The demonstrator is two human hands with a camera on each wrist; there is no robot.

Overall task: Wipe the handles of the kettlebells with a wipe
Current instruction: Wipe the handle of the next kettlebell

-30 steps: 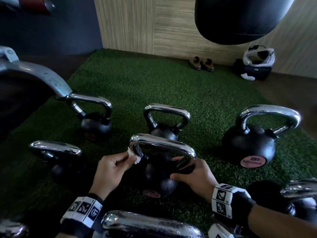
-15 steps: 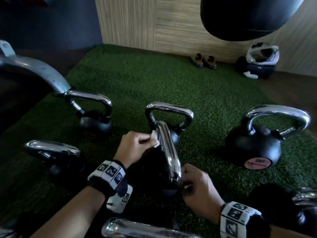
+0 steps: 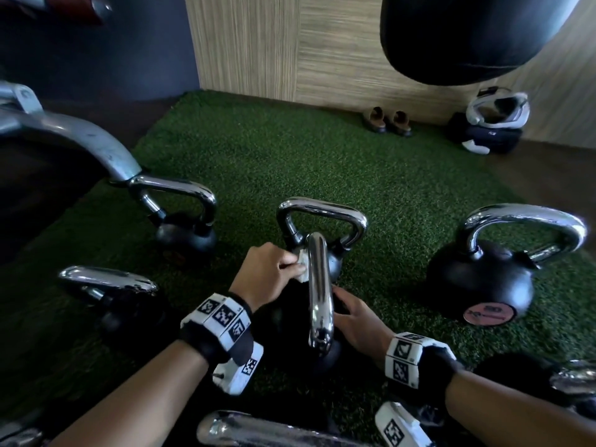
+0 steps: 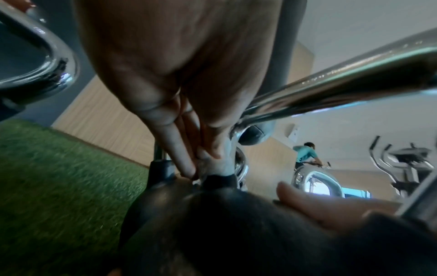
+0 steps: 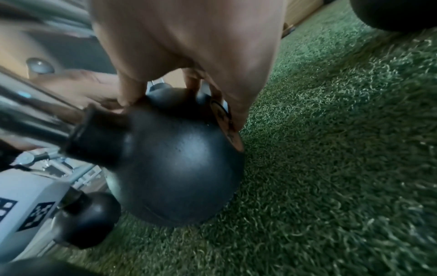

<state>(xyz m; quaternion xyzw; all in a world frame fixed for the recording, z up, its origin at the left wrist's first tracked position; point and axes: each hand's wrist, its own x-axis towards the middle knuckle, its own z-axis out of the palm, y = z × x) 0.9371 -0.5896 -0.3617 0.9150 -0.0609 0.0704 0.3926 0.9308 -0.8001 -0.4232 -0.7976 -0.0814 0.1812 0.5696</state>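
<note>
Green turf (image 3: 290, 162); left hand (image 3: 267, 275) pinching wipe (image 3: 301, 269) against handle (image 3: 319, 291), right hand (image 3: 358, 317) steadying kettlebell (image 5: 175, 158).

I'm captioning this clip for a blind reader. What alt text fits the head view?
A person's left hand presses a white wipe against the chrome handle of a black kettlebell, while the right hand steadies its body. Other kettlebells stand around it on green turf, with a punching bag hanging above.
</note>
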